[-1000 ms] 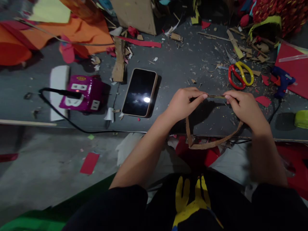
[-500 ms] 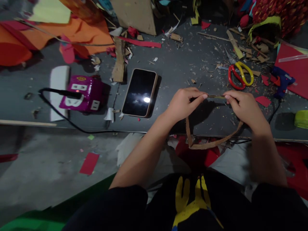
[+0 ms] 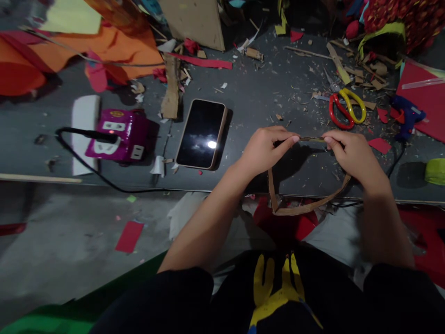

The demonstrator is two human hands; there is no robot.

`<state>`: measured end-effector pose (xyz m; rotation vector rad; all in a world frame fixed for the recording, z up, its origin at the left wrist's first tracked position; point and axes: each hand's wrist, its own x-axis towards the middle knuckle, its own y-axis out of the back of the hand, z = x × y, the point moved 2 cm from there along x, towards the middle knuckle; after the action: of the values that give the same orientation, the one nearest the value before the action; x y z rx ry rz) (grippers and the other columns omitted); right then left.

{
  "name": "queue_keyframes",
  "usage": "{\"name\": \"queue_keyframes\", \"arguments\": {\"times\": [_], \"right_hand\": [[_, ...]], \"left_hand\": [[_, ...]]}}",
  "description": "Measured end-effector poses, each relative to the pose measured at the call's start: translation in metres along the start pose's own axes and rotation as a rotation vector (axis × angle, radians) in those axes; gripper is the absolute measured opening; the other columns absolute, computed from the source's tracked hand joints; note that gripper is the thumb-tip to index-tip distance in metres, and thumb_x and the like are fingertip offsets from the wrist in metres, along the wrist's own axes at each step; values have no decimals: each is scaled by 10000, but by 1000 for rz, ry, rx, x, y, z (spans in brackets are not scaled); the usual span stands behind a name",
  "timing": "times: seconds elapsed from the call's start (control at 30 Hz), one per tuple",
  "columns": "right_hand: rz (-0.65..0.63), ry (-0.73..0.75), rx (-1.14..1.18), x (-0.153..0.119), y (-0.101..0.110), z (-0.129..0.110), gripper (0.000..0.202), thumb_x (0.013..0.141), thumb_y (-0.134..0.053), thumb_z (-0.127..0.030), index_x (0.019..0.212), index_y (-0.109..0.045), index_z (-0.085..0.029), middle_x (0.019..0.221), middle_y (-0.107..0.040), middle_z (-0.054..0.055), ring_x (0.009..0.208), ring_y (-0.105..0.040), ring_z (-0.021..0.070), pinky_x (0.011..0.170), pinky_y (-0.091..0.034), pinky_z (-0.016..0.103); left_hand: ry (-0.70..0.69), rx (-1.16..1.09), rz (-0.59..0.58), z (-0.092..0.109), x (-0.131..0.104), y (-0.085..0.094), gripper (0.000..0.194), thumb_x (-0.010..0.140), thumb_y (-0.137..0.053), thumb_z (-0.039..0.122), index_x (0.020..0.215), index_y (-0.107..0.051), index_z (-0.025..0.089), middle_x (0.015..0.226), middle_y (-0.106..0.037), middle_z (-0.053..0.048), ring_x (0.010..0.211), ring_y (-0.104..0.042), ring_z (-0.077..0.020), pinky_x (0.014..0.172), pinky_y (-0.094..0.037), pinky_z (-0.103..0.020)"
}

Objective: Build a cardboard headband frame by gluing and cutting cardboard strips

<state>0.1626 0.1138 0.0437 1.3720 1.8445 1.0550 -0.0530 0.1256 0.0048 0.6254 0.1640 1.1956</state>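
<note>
While the left hand and right hand each pinch the far side of a cardboard strip, apparently to steady the short span between them, its bent near side extends past the edge of the worktop. Scissors lie near the right hand, seemingly within reach. Fingers hide parts of the strip; whether its ends join cannot be told.

Phone, one: dark screen, bright reflection; lies flat on grey table. Power socket, purple: black cable plugged in; white slab alongside. Scissors, one pair: red and yellow handles. Glue gun, blue: sits by red sheet. Yellow-green roll, perhaps tape: cut by frame. Orange sheet: upper left. Cardboard panel: upper middle. Red paper rectangle: lies on floor.
</note>
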Motion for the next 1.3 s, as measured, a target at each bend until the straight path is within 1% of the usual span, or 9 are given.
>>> {"name": "queue_keyframes", "arguments": {"times": [0.4, 0.63, 0.93, 1.1, 1.3], "right_hand": [[6, 8, -12, 0, 0, 1, 260, 943, -461, -296, 960, -716, -245, 855, -742, 55, 806, -669, 231, 753, -461, 354], [-2, 12, -12, 0, 0, 1, 266, 950, -455, -301, 966, -714, -241, 867, -742, 60, 824, -681, 237, 765, -467, 355], [5, 9, -10, -1, 0, 1, 264, 945, -461, -297, 966, -718, -244, 848, -737, 54, 814, -672, 230, 756, -461, 349], [-1, 4, -16, 0, 0, 1, 264, 948, -456, -291, 963, -715, -244, 843, -736, 55, 803, -675, 228, 758, -468, 354], [-2, 5, -11, 0, 0, 0, 254, 948, -467, -296, 960, -719, -262, 845, -739, 49, 806, -678, 235, 755, -470, 357]], "left_hand": [[14, 4, -8, 1, 0, 1, 331, 963, -513, 398, 980, -775, 196, 947, -761, -50, 850, -690, -147, 792, -503, -262], [5, -23, 1, 1, 0, 0, 329, 958, -527, 372, 973, -783, 165, 928, -755, -65, 845, -691, -157, 780, -491, -261], [21, -13, -4, 0, 0, -1, 325, 958, -520, 390, 968, -780, 196, 946, -761, -53, 860, -688, -152, 799, -501, -267], [9, -17, 1, -1, 0, -1, 329, 958, -520, 386, 974, -781, 186, 926, -759, -57, 839, -686, -150, 785, -497, -266], [28, -16, -9, 0, 0, 0, 336, 957, -515, 396, 981, -779, 190, 951, -762, -56, 855, -689, -158, 799, -504, -270]]}}
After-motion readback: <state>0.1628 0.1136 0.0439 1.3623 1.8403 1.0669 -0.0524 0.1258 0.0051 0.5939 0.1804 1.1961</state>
